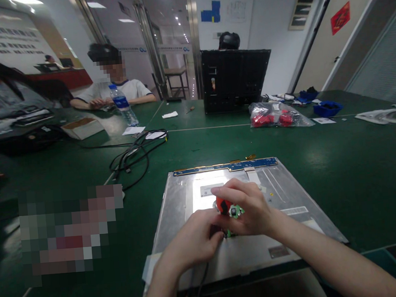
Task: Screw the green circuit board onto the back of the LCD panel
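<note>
Two bare hands are working over one metal-backed display panel [174, 200], which is lying at the near centre of the green table [322, 157]. The right hand [252, 208] is gripping one red-and-black screwdriver [223, 204] above one green circuit board [235, 211]; the left hand [199, 233] is curling beside it, its grip indeterminable. One blue circuit strip [220, 167] is lining the panel's far edge. Of the containers, one clear bag [279, 114], far right, is holding red items; two blue bins are standing beyond it, the nearer bin [328, 109] containing dark contents; one cardboard box [83, 129] is sitting far left.
</note>
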The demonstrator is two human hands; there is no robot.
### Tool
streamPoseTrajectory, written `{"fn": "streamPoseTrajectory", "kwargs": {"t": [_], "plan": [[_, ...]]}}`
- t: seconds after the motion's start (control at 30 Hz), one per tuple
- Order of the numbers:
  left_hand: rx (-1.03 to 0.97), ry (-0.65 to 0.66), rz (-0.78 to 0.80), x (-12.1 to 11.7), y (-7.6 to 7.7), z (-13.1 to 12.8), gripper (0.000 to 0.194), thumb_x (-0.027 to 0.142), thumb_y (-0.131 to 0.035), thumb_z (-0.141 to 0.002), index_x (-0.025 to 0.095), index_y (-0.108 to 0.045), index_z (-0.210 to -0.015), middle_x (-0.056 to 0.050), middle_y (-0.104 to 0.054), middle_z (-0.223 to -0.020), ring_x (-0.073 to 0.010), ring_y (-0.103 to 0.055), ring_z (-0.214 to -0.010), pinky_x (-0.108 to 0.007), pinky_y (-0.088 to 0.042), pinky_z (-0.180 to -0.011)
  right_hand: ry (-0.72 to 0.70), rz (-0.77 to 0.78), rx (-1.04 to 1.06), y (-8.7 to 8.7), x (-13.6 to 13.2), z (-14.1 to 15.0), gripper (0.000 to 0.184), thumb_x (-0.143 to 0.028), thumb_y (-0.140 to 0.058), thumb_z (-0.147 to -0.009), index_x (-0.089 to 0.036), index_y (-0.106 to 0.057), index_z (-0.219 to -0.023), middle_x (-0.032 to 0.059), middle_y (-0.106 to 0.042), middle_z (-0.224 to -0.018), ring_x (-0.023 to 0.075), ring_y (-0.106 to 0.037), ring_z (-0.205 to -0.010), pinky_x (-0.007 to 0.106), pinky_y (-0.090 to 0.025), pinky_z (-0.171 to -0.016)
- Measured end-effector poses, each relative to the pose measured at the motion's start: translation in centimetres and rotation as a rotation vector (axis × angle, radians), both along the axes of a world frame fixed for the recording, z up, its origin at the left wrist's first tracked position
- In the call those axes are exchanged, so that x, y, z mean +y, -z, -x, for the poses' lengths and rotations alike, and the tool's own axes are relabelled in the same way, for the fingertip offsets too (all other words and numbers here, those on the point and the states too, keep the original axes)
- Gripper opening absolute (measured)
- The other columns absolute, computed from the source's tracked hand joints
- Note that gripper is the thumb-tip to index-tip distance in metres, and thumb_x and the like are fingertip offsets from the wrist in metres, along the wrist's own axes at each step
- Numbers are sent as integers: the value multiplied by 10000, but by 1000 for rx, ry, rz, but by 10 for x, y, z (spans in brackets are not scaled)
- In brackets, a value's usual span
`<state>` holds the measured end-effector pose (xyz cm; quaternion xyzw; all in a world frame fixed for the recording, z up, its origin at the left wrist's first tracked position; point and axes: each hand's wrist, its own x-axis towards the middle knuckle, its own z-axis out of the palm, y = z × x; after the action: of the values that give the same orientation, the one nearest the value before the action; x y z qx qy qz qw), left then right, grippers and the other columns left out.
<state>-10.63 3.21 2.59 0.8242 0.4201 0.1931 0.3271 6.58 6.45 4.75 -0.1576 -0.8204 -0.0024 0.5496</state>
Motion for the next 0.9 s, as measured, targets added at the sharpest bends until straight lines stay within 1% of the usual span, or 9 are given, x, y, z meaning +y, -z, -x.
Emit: {"fn": "streamPoseTrajectory", "kwargs": {"t": [0.07,0.13,0.23,0.3,0.47,0.57,0.67,0.8,0.9], "plan": [[6,-9,21,-1,0,0,100,117,-537,-765,169,-616,-796,-39,-673,-822,-200,-596,-762,-297,-422,-678,-2,-6,-1,1,0,1,348,-337,-564,-975,-204,-526,-1294,1,-641,-772,136,-600,-634,241,-488,-522],[-4,-14,36,-1,0,0,105,114,-536,-764,171,-613,-806,-31,-666,-807,-194,-594,-743,-290,-418,-658,-6,-3,10,2,0,1,398,-276,-564,-958,-198,-481,-1339,-5,-646,-758,137,-601,-613,244,-493,-516],[-32,9,39,0,0,1,109,100,-535,-761,172,-608,-800,-24,-666,-810,-189,-598,-745,-285,-419,-660,6,14,37,3,-1,0,477,-255,-572,-925,-189,-419,-1371,-9,-655,-756,137,-606,-579,245,-510,-499],[-28,27,43,1,0,2,108,96,-536,-759,173,-606,-788,-18,-659,-790,-183,-590,-726,-281,-414,-647,4,23,47,4,-2,0,473,-255,-579,-903,-184,-423,-1344,-5,-657,-758,142,-620,-582,246,-521,-493],[-3,18,44,2,-3,1,98,98,-542,-755,172,-595,-790,-17,-653,-789,-178,-565,-712,-275,-410,-632,-82,21,44,0,-1,0,417,-203,-568,-890,-175,-470,-1294,26,-675,-826,149,-657,-690,256,-573,-580],[1,4,45,2,-6,0,115,87,-531,-751,170,-594,-800,-18,-651,-802,-173,-553,-714,-272,-415,-639,-80,14,45,-2,-1,0,415,-193,-565,-875,-166,-503,-1284,59,-674,-899,166,-665,-769,273,-591,-620],[12,25,70,2,-7,-1,121,78,-526,-749,169,-594,-793,-13,-637,-776,-171,-548,-706,-268,-408,-628,-76,23,43,-3,-3,-2,461,-175,-546,-842,-150,-503,-1300,77,-666,-927,184,-662,-807,283,-592,-619],[32,33,68,3,-5,0,107,85,-533,-743,171,-587,-777,-10,-621,-759,-172,-536,-698,-269,-398,-615,-62,30,46,-3,-4,-4,497,-196,-540,-823,-163,-495,-1317,73,-660,-921,197,-653,-800,297,-575,-587],[37,6,53,2,-3,1,100,95,-520,-756,174,-581,-762,-20,-626,-776,-182,-548,-721,-277,-409,-630,-49,26,39,-2,-2,-3,451,-288,-580,-868,-175,-501,-1297,63,-661,-902,187,-642,-763,291,-560,-581]]}}
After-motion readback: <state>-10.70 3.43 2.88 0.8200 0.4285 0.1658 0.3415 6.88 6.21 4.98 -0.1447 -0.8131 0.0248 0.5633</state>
